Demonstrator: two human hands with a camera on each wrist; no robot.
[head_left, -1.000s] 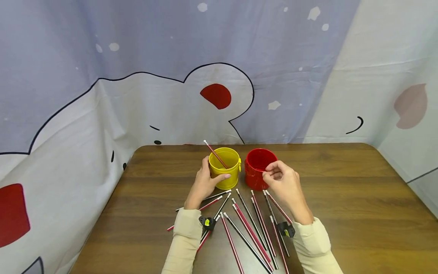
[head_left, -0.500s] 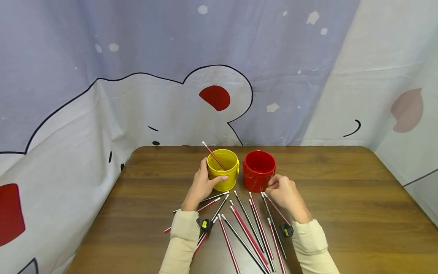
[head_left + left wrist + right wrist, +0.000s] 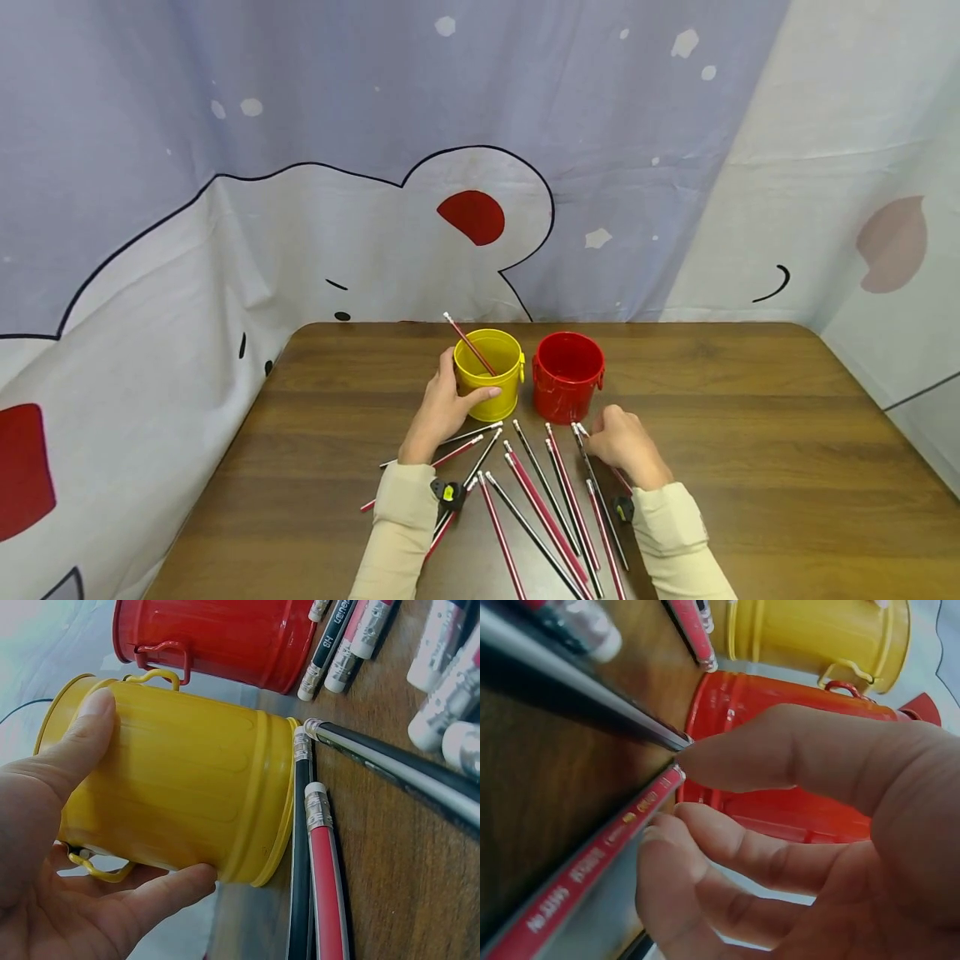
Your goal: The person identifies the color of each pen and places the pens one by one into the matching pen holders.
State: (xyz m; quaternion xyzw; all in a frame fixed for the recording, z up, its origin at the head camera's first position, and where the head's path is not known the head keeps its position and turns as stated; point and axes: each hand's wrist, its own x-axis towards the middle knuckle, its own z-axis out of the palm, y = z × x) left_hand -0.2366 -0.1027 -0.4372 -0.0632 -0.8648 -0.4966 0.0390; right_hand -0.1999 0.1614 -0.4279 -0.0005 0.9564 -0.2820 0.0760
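Note:
My left hand (image 3: 441,414) holds the yellow bucket (image 3: 506,403), thumb on the near side and fingers around the left side. Inside that bucket a red pencil (image 3: 468,342) leans, its white eraser end above the rim. Next to it stands a red bucket (image 3: 562,398), nothing visible in it. In front of this one, my right hand (image 3: 626,442) is low at the table, thumb and fingers parted. The right wrist view has its fingertips either side of the eraser end of a lying red pencil (image 3: 604,844). A black pencil (image 3: 641,724) ends by the thumb.
Many red and black pencils are spread over the wooden table (image 3: 750,433) between the forearms, eraser ends toward the buckets, including a dark pink pencil (image 3: 540,508). Some lie under the left wrist. A patterned curtain (image 3: 300,242) hangs behind the table's far edge.
My right hand has come down from the red bucket's rim to the pencils in front of it. The left hand keeps its hold on the yellow bucket.

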